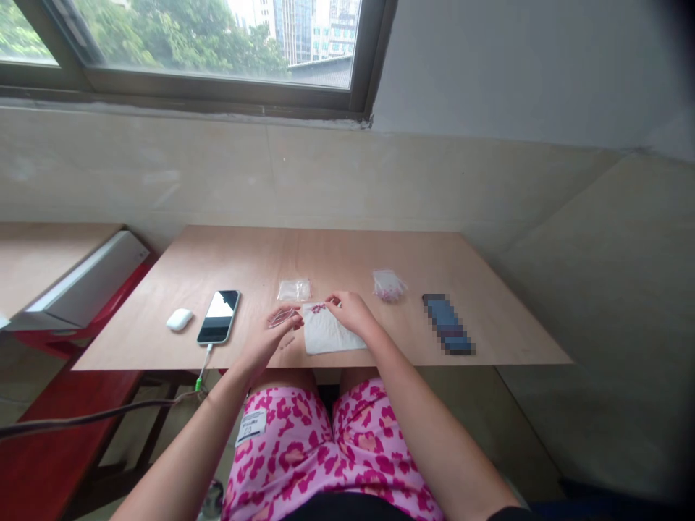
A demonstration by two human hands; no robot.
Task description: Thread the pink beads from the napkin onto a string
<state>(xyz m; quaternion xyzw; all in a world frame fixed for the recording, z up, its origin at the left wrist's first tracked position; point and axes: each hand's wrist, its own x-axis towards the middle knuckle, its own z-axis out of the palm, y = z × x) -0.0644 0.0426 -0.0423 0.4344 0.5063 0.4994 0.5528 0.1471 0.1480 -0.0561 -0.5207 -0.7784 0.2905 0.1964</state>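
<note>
A white tissue or cloth [329, 336] lies flat near the table's front edge, with a small cluster of dark pink beads [318, 309] on its upper part. My right hand [347, 311] rests over the cloth's upper right, its fingertips pinched together beside the beads. Whatever sits between those fingertips is too small to make out. To the left of the cloth, my left hand [274, 325] has curled fingers and holds loops of thin pale cord [282, 316]. Just below its fingers, a small thin item [287, 342] lies on the wood.
Behind the hands lie a clear plastic bag [294, 290] and a bag of pinkish beads [389, 286]. A phone on a cable [218, 317] and a white earbud case [179, 319] are at left. A pixelated dark object [448, 323] lies right on the table [347, 253].
</note>
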